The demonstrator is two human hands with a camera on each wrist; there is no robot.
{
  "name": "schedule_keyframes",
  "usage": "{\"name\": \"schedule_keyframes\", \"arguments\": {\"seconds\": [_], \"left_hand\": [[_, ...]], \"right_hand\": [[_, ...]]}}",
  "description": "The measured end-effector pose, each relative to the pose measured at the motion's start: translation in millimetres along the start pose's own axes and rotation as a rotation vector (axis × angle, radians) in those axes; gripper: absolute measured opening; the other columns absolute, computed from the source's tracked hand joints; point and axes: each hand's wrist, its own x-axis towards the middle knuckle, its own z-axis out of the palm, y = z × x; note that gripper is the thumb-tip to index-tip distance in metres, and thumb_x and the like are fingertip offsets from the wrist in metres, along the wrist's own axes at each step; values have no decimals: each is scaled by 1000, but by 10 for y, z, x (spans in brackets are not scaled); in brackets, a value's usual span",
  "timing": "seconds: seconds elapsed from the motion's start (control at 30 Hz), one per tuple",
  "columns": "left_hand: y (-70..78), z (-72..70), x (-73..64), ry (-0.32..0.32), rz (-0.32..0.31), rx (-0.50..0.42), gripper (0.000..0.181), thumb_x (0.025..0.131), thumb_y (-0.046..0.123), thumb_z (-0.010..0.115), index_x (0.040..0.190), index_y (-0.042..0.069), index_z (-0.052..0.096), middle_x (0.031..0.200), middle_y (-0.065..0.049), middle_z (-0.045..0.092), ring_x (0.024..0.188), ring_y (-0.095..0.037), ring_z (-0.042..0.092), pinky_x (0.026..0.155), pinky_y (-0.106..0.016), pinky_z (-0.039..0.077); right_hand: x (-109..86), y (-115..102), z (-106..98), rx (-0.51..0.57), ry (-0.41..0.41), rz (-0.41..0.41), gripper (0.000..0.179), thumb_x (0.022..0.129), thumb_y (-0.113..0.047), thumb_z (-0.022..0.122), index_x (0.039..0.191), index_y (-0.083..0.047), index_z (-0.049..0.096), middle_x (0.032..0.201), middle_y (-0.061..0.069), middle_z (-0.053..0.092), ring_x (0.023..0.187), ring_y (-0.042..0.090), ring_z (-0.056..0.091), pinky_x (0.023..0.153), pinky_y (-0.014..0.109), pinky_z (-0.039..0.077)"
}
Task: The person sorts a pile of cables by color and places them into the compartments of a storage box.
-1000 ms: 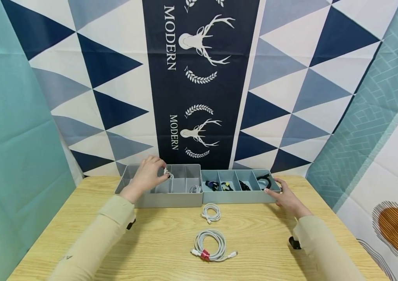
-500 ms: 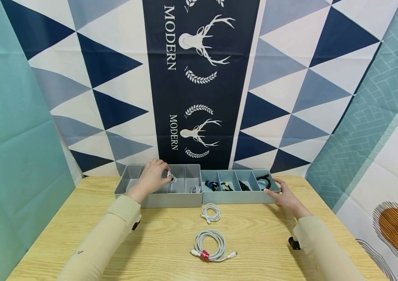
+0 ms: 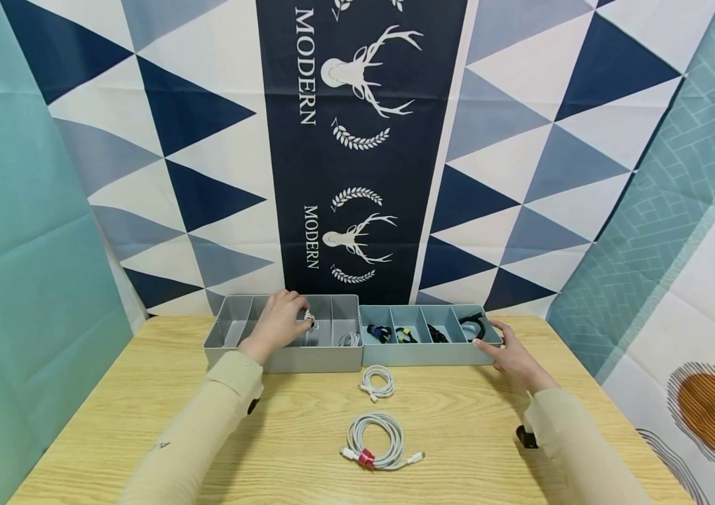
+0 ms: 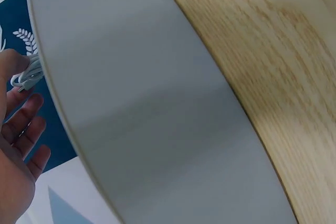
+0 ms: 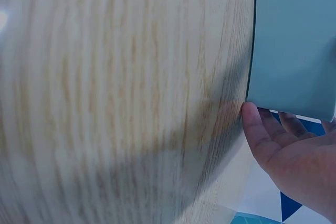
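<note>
My left hand pinches a small coiled white cable between thumb and index finger, its other fingers spread in the left wrist view. It is over the middle compartments of the grey divided box, whose rightmost compartment holds a coiled white cable. My right hand touches the right end of the blue divided box, its thumb by the front corner and its fingers against the end wall. In the blue box lie several dark bundled cables, among them a black cable at the right.
A small coiled white cable lies on the wooden table before the boxes. Closer in is a larger coiled white cable with a red strap. A patterned cloth backdrop rises right behind the boxes.
My left hand has moved slightly right and down over the grey box with the pinched cable. The right hand stays at the end of the blue box.
</note>
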Motion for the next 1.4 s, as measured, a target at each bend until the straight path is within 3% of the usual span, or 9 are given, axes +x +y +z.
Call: {"name": "schedule_keyframes", "arguments": {"seconds": [0.23, 0.6, 0.73, 0.93, 1.13, 1.2, 1.27, 1.33, 1.4], "left_hand": [[5, 75, 21, -44, -38, 8, 25, 86, 27, 67, 103, 10, 66, 111, -7, 61, 105, -26, 49, 95, -44, 36], [-14, 156, -7, -101, -59, 10, 27, 86, 28, 68, 107, 11, 68, 119, -10, 58, 115, -29, 48, 91, -46, 39], [-21, 181, -2, -104, -72, -1, 26, 85, 29, 69, 105, 12, 69, 115, -10, 58, 110, -30, 49, 88, -46, 40], [-11, 184, -4, -140, -110, -9, 25, 85, 30, 69, 103, 13, 70, 111, -10, 58, 107, -30, 50, 85, -47, 41], [24, 144, -10, -154, -128, -25, 27, 84, 29, 70, 104, 11, 69, 111, -10, 57, 107, -31, 50, 84, -46, 41], [29, 133, -19, -158, -124, -20, 28, 84, 29, 71, 104, 11, 69, 109, -10, 57, 105, -30, 50, 83, -46, 41], [34, 119, -26, -167, -117, -17, 29, 84, 30, 71, 105, 10, 69, 108, -9, 57, 104, -30, 51, 82, -46, 41], [35, 99, -35, -176, -111, -16, 30, 83, 30, 72, 105, 10, 69, 108, -9, 57, 103, -30, 51, 81, -46, 42], [29, 76, -42, -181, -107, -13, 30, 83, 31, 72, 105, 11, 69, 109, -9, 57, 104, -30, 52, 81, -45, 42]], "right_hand": [[0, -1, -6, 5, 3, -1, 92, 92, -44, 56, 151, -7, -4, 148, 39, 2, 128, 47, 29, 96, 57, 41], [-20, 11, 8, 1, -9, -11, 97, 89, -51, 57, 151, -8, -3, 147, 36, 11, 125, 46, 35, 95, 58, 41], [-24, 9, 8, -9, 10, -22, 93, 90, -48, 58, 151, -7, -1, 142, 37, 17, 115, 42, 42, 86, 48, 48], [-12, 11, -5, -22, 28, -30, 91, 91, -46, 57, 151, -6, 1, 140, 38, 20, 107, 37, 44, 76, 36, 47], [15, 36, -18, -21, 29, -28, 93, 90, -48, 59, 151, -8, 2, 135, 34, 24, 76, 23, 45, 67, 34, 45], [15, 42, -20, -26, 21, -25, 94, 90, -49, 58, 151, -8, 1, 137, 35, 22, 80, 27, 49, 72, 38, 48], [12, 43, -21, -24, 18, -18, 95, 89, -50, 59, 151, -8, 0, 141, 36, 18, 96, 35, 51, 80, 43, 50], [4, 41, -18, -27, 11, -18, 96, 89, -51, 58, 151, -7, -1, 146, 36, 12, 116, 41, 44, 88, 50, 48], [-4, 33, -14, -16, 7, -16, 97, 89, -51, 58, 151, -8, -2, 147, 36, 10, 119, 43, 41, 91, 54, 45]]}}
